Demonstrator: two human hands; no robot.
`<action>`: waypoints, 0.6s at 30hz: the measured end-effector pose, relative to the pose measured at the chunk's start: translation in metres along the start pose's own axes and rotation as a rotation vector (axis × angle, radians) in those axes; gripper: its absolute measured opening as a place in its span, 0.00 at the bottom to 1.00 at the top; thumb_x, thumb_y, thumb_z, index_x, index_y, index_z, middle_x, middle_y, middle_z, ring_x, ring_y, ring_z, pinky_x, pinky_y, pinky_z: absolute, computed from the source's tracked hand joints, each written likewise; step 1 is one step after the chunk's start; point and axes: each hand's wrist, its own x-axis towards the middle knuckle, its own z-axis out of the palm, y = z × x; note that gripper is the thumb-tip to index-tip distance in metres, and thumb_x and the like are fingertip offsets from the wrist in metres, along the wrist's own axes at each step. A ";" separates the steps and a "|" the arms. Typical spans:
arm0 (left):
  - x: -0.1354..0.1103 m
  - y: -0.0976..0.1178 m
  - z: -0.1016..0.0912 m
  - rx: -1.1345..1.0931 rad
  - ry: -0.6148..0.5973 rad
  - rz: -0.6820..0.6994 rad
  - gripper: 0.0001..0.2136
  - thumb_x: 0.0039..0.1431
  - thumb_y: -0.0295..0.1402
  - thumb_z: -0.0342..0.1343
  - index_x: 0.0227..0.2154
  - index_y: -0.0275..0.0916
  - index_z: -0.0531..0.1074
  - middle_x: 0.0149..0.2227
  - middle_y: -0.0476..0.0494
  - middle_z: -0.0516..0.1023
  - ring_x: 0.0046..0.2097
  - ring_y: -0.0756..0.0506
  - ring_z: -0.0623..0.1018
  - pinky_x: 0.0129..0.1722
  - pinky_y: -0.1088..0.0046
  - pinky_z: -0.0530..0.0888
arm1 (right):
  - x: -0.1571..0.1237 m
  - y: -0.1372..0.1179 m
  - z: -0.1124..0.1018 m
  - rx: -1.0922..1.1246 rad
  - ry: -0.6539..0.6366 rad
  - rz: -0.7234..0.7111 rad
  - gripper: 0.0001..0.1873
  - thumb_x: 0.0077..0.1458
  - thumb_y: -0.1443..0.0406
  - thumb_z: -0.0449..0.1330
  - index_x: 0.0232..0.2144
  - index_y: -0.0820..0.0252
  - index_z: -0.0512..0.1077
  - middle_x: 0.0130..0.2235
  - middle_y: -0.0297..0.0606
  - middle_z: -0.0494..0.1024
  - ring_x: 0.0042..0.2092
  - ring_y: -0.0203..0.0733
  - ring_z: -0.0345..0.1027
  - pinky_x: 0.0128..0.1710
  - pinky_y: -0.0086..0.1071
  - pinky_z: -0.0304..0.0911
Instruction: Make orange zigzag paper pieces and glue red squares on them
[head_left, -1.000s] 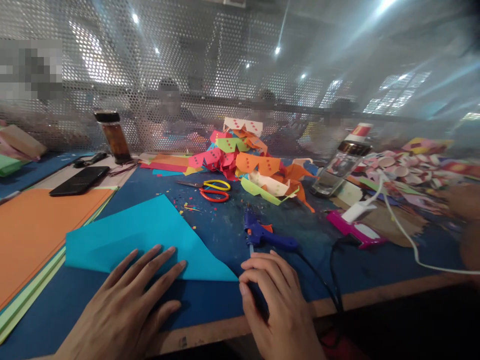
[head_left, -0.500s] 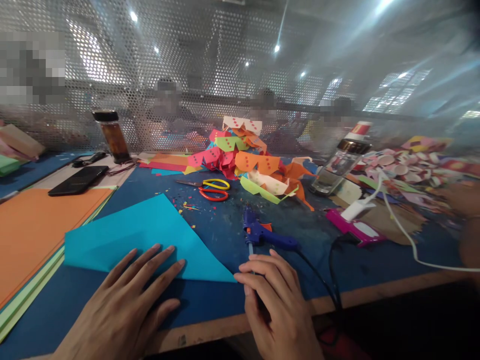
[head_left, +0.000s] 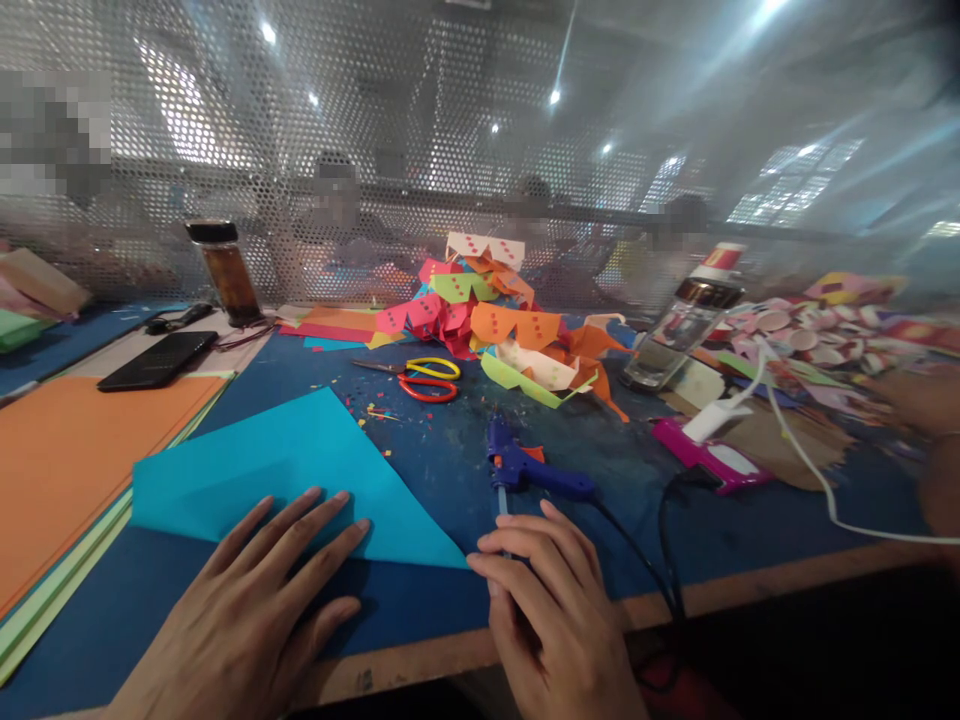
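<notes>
A folded sheet of bright blue paper (head_left: 300,450) lies on the blue tabletop, its long pointed corner towards the right. My left hand (head_left: 259,590) rests flat on its near edge, fingers spread. My right hand (head_left: 551,600) is beside that pointed corner, fingers loosely curled and slightly apart, one fingertip touching the tip; the thumb is partly hidden. Just beyond the right hand is a blue glue gun (head_left: 525,465) on its side, a clear glue stick (head_left: 503,500) in its back. Scissors (head_left: 424,380) with yellow and red handles lie farther off.
Orange sheets (head_left: 82,450) are stacked at left, near a black phone (head_left: 159,361) and a dark drink bottle (head_left: 223,275). Cut paper masks (head_left: 517,330) pile up at the back. A clear bottle (head_left: 671,335), a magenta power strip (head_left: 716,455) and cables occupy the right.
The blue paper has turned very slightly, its right tip drawing a little nearer to me. Both hands are almost where they were.
</notes>
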 end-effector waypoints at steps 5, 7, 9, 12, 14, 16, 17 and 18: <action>-0.003 0.000 0.001 -0.018 0.002 -0.010 0.27 0.65 0.53 0.51 0.63 0.51 0.64 0.63 0.48 0.72 0.60 0.36 0.76 0.54 0.51 0.72 | 0.000 0.000 0.001 -0.002 0.012 -0.001 0.17 0.59 0.80 0.52 0.39 0.58 0.75 0.39 0.36 0.78 0.49 0.41 0.70 0.59 0.48 0.57; -0.004 0.000 0.002 -0.025 0.005 -0.014 0.27 0.64 0.53 0.52 0.63 0.51 0.64 0.63 0.48 0.72 0.60 0.36 0.75 0.55 0.52 0.71 | -0.001 0.000 0.001 -0.003 0.014 -0.014 0.17 0.59 0.80 0.52 0.39 0.59 0.75 0.39 0.36 0.78 0.48 0.42 0.70 0.59 0.48 0.57; -0.004 0.001 0.003 -0.027 0.005 -0.017 0.28 0.64 0.53 0.53 0.64 0.52 0.63 0.64 0.48 0.72 0.60 0.36 0.75 0.56 0.53 0.70 | -0.001 0.001 0.001 -0.003 0.011 -0.029 0.17 0.58 0.80 0.52 0.39 0.59 0.76 0.39 0.36 0.78 0.48 0.42 0.70 0.60 0.49 0.57; -0.004 0.001 0.003 -0.041 0.003 -0.031 0.28 0.63 0.53 0.54 0.64 0.53 0.63 0.64 0.49 0.72 0.60 0.36 0.75 0.57 0.54 0.71 | 0.000 0.001 -0.001 -0.002 0.004 -0.045 0.17 0.58 0.80 0.52 0.39 0.60 0.76 0.38 0.36 0.78 0.48 0.41 0.70 0.60 0.48 0.57; -0.003 0.001 0.002 -0.060 0.006 -0.041 0.28 0.63 0.52 0.54 0.64 0.53 0.63 0.63 0.48 0.72 0.60 0.36 0.75 0.57 0.54 0.72 | 0.000 0.001 -0.002 -0.004 -0.001 -0.055 0.17 0.58 0.80 0.52 0.38 0.59 0.76 0.38 0.36 0.78 0.48 0.41 0.71 0.60 0.47 0.57; -0.002 0.001 0.000 -0.072 0.009 -0.044 0.27 0.64 0.52 0.54 0.64 0.51 0.64 0.63 0.47 0.73 0.59 0.35 0.76 0.56 0.53 0.73 | 0.001 0.001 -0.003 -0.004 -0.005 -0.059 0.18 0.58 0.80 0.52 0.38 0.59 0.76 0.37 0.36 0.78 0.47 0.41 0.71 0.59 0.47 0.58; -0.002 0.001 0.000 -0.074 0.006 -0.045 0.27 0.64 0.52 0.53 0.63 0.51 0.65 0.63 0.46 0.73 0.59 0.35 0.76 0.55 0.52 0.74 | 0.001 0.001 -0.003 -0.006 -0.005 -0.059 0.18 0.58 0.80 0.51 0.38 0.59 0.76 0.38 0.36 0.78 0.47 0.41 0.71 0.59 0.47 0.58; -0.001 0.002 -0.001 -0.073 0.004 -0.045 0.27 0.64 0.52 0.53 0.63 0.51 0.65 0.62 0.46 0.74 0.59 0.34 0.76 0.54 0.51 0.75 | 0.001 0.002 -0.003 -0.008 -0.006 -0.061 0.18 0.57 0.80 0.51 0.38 0.59 0.76 0.38 0.36 0.78 0.47 0.42 0.71 0.59 0.48 0.59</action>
